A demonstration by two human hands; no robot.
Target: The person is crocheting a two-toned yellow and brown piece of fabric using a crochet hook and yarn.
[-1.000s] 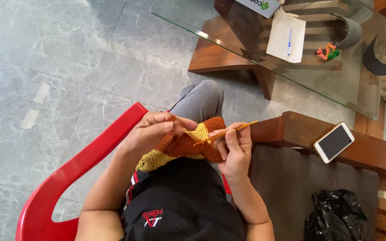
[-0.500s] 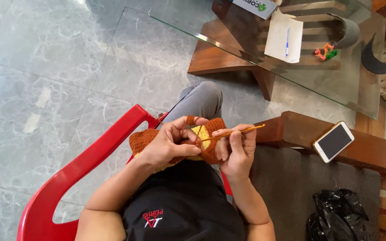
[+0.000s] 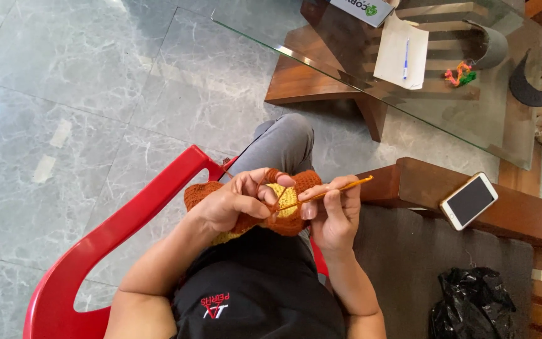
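Right hand (image 3: 334, 213): wrist bent, fingers (image 3: 312, 199) pinched shut on a thin orange crochet hook (image 3: 327, 191), tip aimed left into the work. Left hand (image 3: 236, 204): palm down, fingers curled closed round a knitted orange-and-yellow crochet piece (image 3: 283, 210), soft and ribbed, held between both hands over the lap. Right of the hands, a phone (image 3: 468, 201) lies on a wooden armrest (image 3: 522, 216); beyond them, a glass bench (image 3: 446, 113)

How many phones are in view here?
1. A white-edged phone lies screen up on the wooden armrest, to the right of the hands; others could be out of frame.
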